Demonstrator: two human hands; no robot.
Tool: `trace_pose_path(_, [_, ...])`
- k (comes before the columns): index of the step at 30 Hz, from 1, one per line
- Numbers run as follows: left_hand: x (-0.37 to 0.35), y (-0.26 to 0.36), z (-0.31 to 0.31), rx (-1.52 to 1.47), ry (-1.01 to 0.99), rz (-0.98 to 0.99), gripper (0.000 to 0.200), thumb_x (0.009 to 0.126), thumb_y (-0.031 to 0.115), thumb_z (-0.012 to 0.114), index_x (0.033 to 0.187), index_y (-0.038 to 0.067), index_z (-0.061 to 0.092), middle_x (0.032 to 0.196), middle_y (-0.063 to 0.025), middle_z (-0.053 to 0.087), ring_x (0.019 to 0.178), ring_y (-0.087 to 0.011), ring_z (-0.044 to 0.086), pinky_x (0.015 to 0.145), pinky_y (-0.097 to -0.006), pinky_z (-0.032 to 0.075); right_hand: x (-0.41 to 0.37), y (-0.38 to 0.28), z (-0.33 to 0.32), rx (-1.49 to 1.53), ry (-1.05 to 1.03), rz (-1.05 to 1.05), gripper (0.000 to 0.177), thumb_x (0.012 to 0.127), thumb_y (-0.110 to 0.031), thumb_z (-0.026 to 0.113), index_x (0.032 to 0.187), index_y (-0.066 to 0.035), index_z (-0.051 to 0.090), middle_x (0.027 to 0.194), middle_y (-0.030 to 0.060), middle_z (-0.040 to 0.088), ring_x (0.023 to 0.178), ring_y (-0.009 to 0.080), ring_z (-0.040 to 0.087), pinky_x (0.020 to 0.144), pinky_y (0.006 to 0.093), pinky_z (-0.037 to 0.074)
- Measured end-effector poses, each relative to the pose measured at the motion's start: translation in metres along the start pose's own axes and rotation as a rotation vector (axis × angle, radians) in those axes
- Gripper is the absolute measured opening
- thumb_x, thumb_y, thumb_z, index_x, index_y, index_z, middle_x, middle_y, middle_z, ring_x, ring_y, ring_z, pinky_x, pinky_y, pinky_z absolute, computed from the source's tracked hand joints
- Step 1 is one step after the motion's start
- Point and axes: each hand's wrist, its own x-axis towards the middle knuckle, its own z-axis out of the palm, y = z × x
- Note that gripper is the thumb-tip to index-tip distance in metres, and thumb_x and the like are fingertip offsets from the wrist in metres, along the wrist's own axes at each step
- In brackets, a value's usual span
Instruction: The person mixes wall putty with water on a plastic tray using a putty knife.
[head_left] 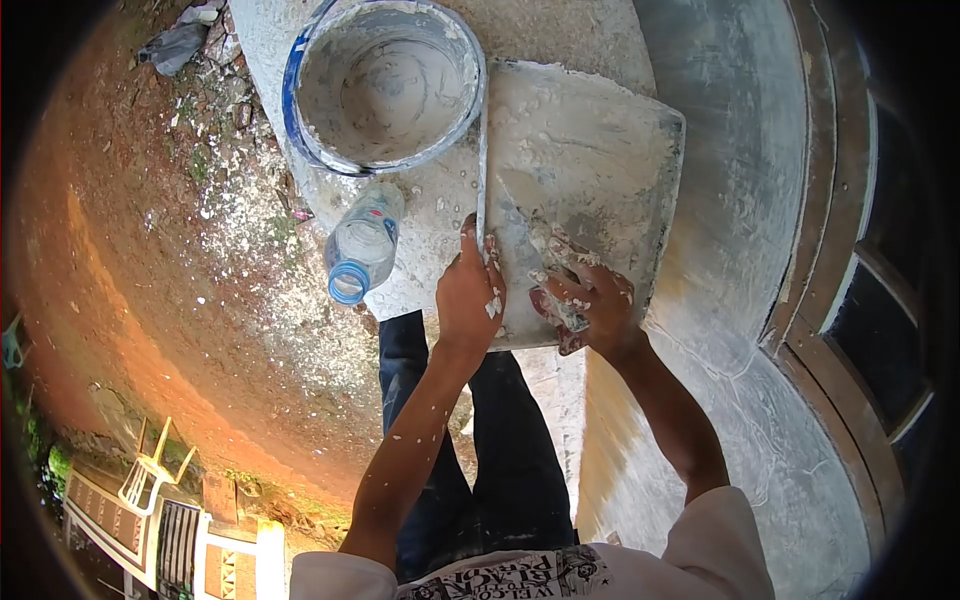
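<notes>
A plaster-spattered concrete ledge (440,215) carries a plaster-smeared board (600,140), just beside an empty, plaster-coated bucket (445,70). A clear plastic bottle (362,245) lies tilted at the ledge's edge, near the bucket. A trowel (518,240) rests its blade on the board. The left hand (470,295) grips the board's near edge; the right hand (598,305) is clamped on the trowel's handle.

grey plaster-caked bucket (385,85) with a blue rim band, clear bottle (362,243) with blue neck, orange-red soil (110,270).
</notes>
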Motion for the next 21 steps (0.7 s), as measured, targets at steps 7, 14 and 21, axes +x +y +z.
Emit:
trace_pose_path(7, [-0.001, 0.003, 0.003, 0.018, 0.021, 0.048, 0.062, 0.088, -0.001, 0.050, 0.145, -0.003, 0.027, 0.080, -0.0249, 0.063, 0.074, -0.0429, 0.064, 0.065, -0.0472, 0.050, 0.023, 0.010, -0.019, -0.294, -0.066, -0.216, 0.058, 0.074, -0.024, 0.071, 0.131, -0.027, 0.060, 0.130, 0.0041, 0.055, 0.120, 0.0195, 0.058, 0.095, 0.0422, 0.048])
trace_pose_path(14, [-0.003, 0.006, 0.000, -0.036, 0.015, 0.027, 0.059, 0.089, -0.001, 0.048, 0.144, -0.003, 0.029, 0.080, -0.0252, 0.062, 0.074, -0.0431, 0.063, 0.066, -0.0475, 0.050, 0.062, 0.029, -0.047, 0.133, 0.561, 0.174, 0.032, 0.078, -0.020, 0.078, 0.108, -0.011, 0.072, 0.105, 0.0081, 0.067, 0.101, 0.0254, 0.067, 0.079, 0.0384, 0.054])
trace_pose_path(21, [-0.004, 0.002, 0.006, 0.015, 0.024, 0.011, 0.059, 0.089, -0.001, 0.049, 0.144, -0.004, 0.029, 0.079, -0.0253, 0.062, 0.072, -0.0430, 0.063, 0.065, -0.0470, 0.049, 0.097, 0.085, -0.026, -0.264, 0.741, 0.391, 0.029, 0.074, -0.017, 0.079, 0.102, -0.007, 0.073, 0.099, 0.0109, 0.067, 0.090, 0.0303, 0.067, 0.080, 0.0411, 0.054])
